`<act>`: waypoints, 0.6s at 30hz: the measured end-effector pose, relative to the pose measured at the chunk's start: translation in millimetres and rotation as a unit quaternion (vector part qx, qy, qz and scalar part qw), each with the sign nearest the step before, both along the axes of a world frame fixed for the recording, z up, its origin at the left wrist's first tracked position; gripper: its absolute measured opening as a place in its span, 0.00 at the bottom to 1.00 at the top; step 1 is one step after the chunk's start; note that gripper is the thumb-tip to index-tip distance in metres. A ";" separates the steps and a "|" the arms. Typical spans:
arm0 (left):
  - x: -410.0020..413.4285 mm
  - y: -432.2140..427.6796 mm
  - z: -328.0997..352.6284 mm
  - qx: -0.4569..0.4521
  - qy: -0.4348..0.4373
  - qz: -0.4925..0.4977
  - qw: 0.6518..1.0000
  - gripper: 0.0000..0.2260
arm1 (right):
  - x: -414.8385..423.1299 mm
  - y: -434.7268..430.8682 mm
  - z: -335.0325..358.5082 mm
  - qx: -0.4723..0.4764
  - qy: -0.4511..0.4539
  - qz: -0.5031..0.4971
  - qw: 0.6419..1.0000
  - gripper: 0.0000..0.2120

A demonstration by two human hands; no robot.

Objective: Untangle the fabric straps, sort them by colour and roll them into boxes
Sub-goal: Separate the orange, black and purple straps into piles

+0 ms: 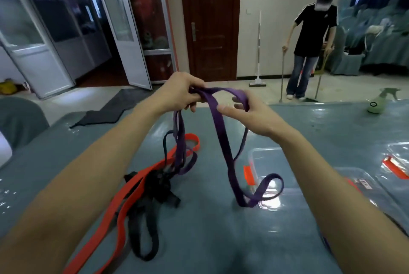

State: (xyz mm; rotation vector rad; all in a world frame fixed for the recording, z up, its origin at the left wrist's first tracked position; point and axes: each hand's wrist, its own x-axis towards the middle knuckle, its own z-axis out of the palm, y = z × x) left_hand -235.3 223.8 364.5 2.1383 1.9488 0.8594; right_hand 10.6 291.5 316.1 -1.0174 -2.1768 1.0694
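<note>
Both my hands are raised over the table and hold a purple strap (218, 127). My left hand (177, 92) grips a bunch of its loops, which hang down to the table. My right hand (247, 113) has a loop of the same strap round its fingers. One long purple length drops between the hands and curls into a clear plastic box (294, 176). An orange strap (124, 203) and a black strap (143, 229) lie tangled on the table at the lower left, with a black knot (158, 183) where they meet the purple loops.
The table (210, 240) has a glossy blue-grey cover. More clear boxes or lids with orange clips (394, 165) lie at the right. A green spray bottle (378, 102) stands at the far right. A person (309, 39) sweeps the floor beyond the table.
</note>
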 end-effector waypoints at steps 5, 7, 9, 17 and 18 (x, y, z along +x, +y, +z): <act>20.2 -6.4 18.8 0.023 0.042 0.000 0.999 0.16 | -19.9 -7.5 21.6 -0.057 0.004 0.112 0.992 0.27; 17.4 -8.4 13.5 0.023 -0.017 -0.017 0.999 0.17 | -20.7 -11.8 28.4 -0.031 -0.006 0.119 0.992 0.10; 10.4 -15.2 -3.2 -0.027 -0.127 -0.067 0.989 0.18 | -19.5 -14.8 33.9 -0.050 0.057 0.119 0.990 0.02; -3.0 -26.7 -150.6 -0.209 -0.158 -0.030 0.965 0.13 | 5.6 -9.5 46.6 -0.039 0.096 0.060 0.993 0.04; -10.6 -22.5 -148.0 -0.156 -0.184 0.000 0.970 0.10 | 8.2 -8.1 44.4 -0.042 0.092 0.051 0.993 0.06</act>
